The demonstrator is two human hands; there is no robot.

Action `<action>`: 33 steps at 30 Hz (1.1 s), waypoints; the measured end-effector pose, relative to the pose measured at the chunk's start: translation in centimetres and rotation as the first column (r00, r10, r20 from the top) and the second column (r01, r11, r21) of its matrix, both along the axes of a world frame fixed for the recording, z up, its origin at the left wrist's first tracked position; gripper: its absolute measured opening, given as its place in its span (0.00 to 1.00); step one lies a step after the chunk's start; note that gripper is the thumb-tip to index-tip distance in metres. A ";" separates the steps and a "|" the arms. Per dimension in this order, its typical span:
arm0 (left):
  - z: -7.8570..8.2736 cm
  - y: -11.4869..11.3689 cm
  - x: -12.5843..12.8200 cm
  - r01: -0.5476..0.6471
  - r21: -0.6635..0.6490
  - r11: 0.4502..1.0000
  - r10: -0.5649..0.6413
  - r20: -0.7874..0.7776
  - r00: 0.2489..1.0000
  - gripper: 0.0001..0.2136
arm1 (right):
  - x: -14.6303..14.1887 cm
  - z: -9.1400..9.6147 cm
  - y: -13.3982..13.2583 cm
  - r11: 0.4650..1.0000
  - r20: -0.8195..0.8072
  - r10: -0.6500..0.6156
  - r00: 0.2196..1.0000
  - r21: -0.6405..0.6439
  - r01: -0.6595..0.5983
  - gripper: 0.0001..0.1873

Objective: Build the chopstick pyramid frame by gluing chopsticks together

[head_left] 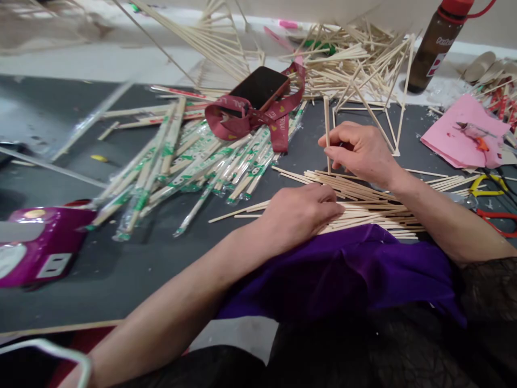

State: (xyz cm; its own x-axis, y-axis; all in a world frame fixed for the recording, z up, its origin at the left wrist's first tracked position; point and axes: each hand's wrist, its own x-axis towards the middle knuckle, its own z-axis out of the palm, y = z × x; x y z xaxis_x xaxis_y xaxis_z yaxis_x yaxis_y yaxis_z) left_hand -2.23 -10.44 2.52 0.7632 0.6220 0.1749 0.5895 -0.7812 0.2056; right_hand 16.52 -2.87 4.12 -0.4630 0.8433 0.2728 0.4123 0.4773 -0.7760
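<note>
My right hand [359,151] is closed, with thumb and fingers pinching a wooden chopstick [327,126] that stands nearly upright. Just below it, a loose heap of bare chopsticks [375,207] lies on the dark grey table. My left hand [301,213] rests over the left part of that heap, its fingers curled down onto chopsticks; its fingertips are partly hidden. A purple cloth [323,275] lies bunched along the near side of the heap. Behind my right hand stands an open frame of joined sticks [399,118].
Left of my hands are chopsticks in clear and green wrappers [197,161], with a phone [262,89] and red lanyard [234,118] on top. A magenta case [60,242] sits farther left. At right are pink paper [460,134], red-handled scissors [496,218] and a bottle [434,48].
</note>
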 end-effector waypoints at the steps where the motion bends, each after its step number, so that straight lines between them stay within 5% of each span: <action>1: -0.3 0.4 0.4 -0.021 0.050 0.999 0.023 -0.050 0.998 0.11 | 0.0 0.1 0.0 1.000 0.005 -0.002 1.000 0.013 0.002 0.07; 7: -1.2 1.3 -0.2 -0.166 0.206 0.964 0.182 -0.061 0.981 0.15 | 0.1 0.1 0.2 0.997 0.050 0.013 0.999 0.077 -0.016 0.07; 18: -0.6 -3.4 -1.7 -0.082 0.001 0.997 0.082 -0.029 0.996 0.17 | 1.4 0.8 -0.6 0.985 0.045 0.086 0.995 0.146 -0.092 0.06; 27: -0.5 2.7 -0.7 -0.192 0.175 0.966 0.209 -0.085 0.974 0.14 | 2.6 3.4 -2.2 0.934 0.114 0.031 0.993 0.351 -0.070 0.07; 33: -0.9 1.2 0.5 -0.045 0.104 0.994 0.059 -0.134 0.989 0.15 | 3.2 3.6 -1.9 0.906 0.123 0.035 0.992 0.414 -0.084 0.07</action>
State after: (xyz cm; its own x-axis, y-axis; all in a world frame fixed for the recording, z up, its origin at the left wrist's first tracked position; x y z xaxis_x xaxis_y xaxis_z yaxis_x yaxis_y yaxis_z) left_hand -1.69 -9.19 1.58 0.7515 0.6458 0.1347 0.6468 -0.7615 0.0418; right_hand 19.75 -4.76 7.70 -0.5564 0.6331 0.5381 0.4443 0.7740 -0.4512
